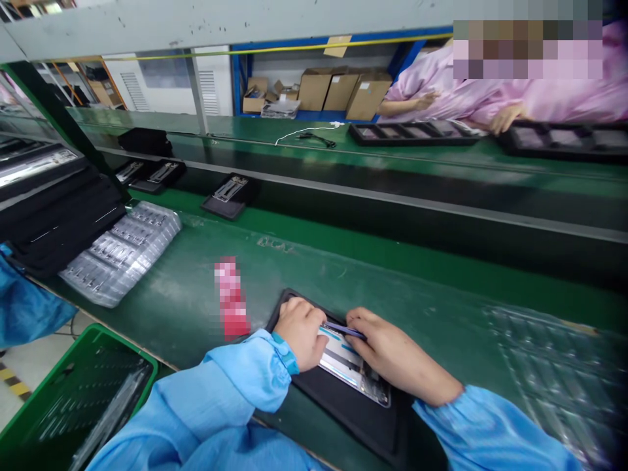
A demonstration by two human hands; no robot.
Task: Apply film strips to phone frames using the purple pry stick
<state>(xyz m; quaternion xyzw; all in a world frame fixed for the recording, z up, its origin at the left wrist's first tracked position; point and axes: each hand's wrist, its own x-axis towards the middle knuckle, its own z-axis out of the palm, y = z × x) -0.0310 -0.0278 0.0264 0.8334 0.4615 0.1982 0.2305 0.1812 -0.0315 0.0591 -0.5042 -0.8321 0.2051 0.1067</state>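
Note:
My left hand (299, 332) curls over the upper left edge of a flat electronic device (349, 365), which lies on a black work mat (338, 409) with its white and blue panel showing. My right hand (395, 353) sits at the device's upper right, pinching a slim blue tool (344, 330). The tool lies across the device between my hands, and its left end disappears under my left fingers. Both my sleeves are light blue. My hands hide the device's top edge.
A pixelated pink object (231, 301) lies left of the mat on the green bench (196, 288). Plastic trays of parts (120, 254) stand to the left, above a green crate (81, 399). Past a grey rail, a co-worker in pink (510, 91) handles black trays (415, 133).

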